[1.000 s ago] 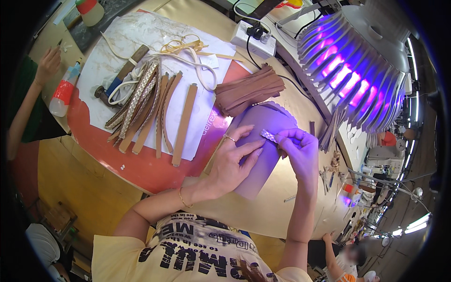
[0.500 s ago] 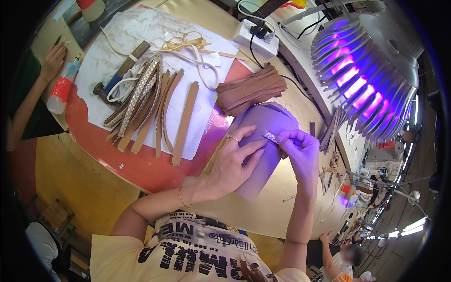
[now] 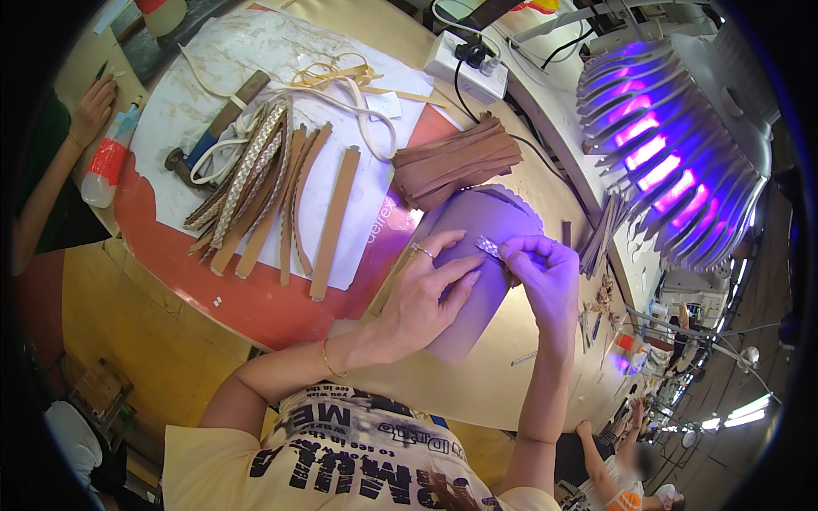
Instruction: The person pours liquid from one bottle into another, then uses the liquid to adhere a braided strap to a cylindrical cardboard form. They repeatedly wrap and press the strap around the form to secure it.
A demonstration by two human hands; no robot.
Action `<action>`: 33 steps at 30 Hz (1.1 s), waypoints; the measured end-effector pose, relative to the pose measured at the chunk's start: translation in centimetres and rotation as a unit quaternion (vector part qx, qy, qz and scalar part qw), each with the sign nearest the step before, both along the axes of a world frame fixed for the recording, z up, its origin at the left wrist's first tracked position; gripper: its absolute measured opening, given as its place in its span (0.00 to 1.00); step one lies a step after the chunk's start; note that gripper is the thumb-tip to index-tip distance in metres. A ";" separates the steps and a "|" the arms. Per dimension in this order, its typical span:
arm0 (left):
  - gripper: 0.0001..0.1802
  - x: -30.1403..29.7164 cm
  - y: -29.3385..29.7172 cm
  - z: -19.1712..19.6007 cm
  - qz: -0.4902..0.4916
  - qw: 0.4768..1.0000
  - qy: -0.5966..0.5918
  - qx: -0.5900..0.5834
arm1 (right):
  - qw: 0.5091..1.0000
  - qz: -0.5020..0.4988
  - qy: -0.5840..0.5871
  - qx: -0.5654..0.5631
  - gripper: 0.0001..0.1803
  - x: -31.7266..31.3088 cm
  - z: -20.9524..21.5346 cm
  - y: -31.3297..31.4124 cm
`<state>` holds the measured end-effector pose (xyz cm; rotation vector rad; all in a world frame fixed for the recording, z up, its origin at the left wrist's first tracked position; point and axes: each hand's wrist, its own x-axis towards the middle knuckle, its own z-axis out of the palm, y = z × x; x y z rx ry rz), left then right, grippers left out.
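Observation:
My right hand (image 3: 545, 277) pinches a short braided strip (image 3: 488, 246), pale and patterned, between thumb and index finger. The strip's free end lies over a flat panel (image 3: 464, 336) with a scalloped far edge, tinted violet by the light. Resting on that panel is my left hand (image 3: 422, 298), its fingers spread apart and nothing in it. Its fingertips are just left of the strip. Just beyond the panel lies a stack of brown leather strips (image 3: 456, 166).
A finned lamp (image 3: 673, 153) glows violet at the right. Braided strips (image 3: 251, 170), a hammer (image 3: 226, 119) and a flat tan strip (image 3: 336, 226) lie on white sheeting at left. A power strip (image 3: 464, 68) sits at the back. A co-worker's hand (image 3: 94, 111) is near a bottle (image 3: 106, 170).
My hands and the braided strip hold nearly the same place. The lamp appears slightly farther right. At the lower right, another person's arm is now raised.

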<state>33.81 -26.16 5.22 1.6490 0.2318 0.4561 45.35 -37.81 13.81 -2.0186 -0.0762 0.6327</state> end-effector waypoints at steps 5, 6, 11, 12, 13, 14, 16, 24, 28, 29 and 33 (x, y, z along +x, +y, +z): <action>0.14 0.0 0.0 0.1 0.001 1.000 0.001 0.001 | 1.000 0.001 0.005 0.006 0.05 0.0 0.0 0.0; 0.14 0.0 0.1 0.1 0.001 1.000 0.001 0.001 | 1.000 0.002 -0.001 0.000 0.05 0.0 0.0 0.1; 0.14 0.0 0.1 0.2 -0.001 1.000 0.007 -0.009 | 1.000 0.005 -0.008 -0.008 0.05 -0.1 0.0 0.2; 0.14 0.0 0.2 0.2 -0.003 1.000 0.008 -0.012 | 1.000 0.000 -0.012 -0.009 0.05 -0.1 0.0 0.2; 0.15 0.0 0.2 0.3 -0.005 1.000 0.009 -0.016 | 1.000 -0.005 -0.016 -0.010 0.05 -0.1 0.0 0.2; 0.16 0.0 0.2 0.3 -0.003 1.000 0.017 -0.020 | 1.000 -0.009 -0.014 -0.012 0.06 -0.2 0.0 0.2; 0.18 0.0 0.3 0.4 0.001 0.999 0.035 -0.029 | 0.999 -0.003 -0.020 -0.029 0.06 -0.1 0.0 0.2; 0.20 0.4 0.9 0.2 -0.023 0.999 0.015 0.033 | 0.999 -0.007 -0.031 -0.035 0.05 0.0 -0.3 0.1; 0.20 0.4 1.1 0.4 -0.040 0.995 0.034 0.088 | 1.000 -0.011 -0.021 -0.013 0.05 0.0 -0.4 -0.1; 0.20 0.5 1.2 0.4 -0.040 0.992 0.036 0.110 | 1.000 -0.011 -0.018 0.003 0.05 0.0 -0.4 -0.1; 0.20 0.6 1.7 0.4 -0.038 0.982 0.043 0.178 | 0.999 -0.005 -0.030 -0.029 0.05 -0.1 -0.4 0.0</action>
